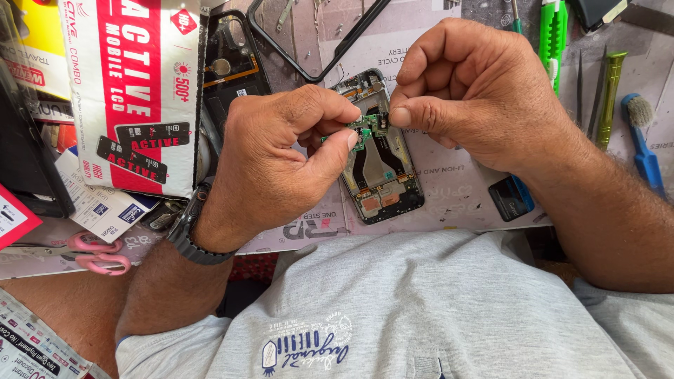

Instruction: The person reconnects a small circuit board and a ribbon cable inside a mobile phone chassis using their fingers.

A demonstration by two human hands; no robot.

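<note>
An opened phone body lies on the paper-covered bench, its inner parts and flat cables showing. A small green circuit board is pinched above it between the fingers of both hands. My left hand grips the board's left end with thumb and forefinger. My right hand pinches its right end, the other fingers curled in. A dark watch is on my left wrist.
A red and white box stands at the left, with pink-handled scissors near it. A black phone frame lies behind. At the right are a green knife, tweezers, a green driver and a blue brush.
</note>
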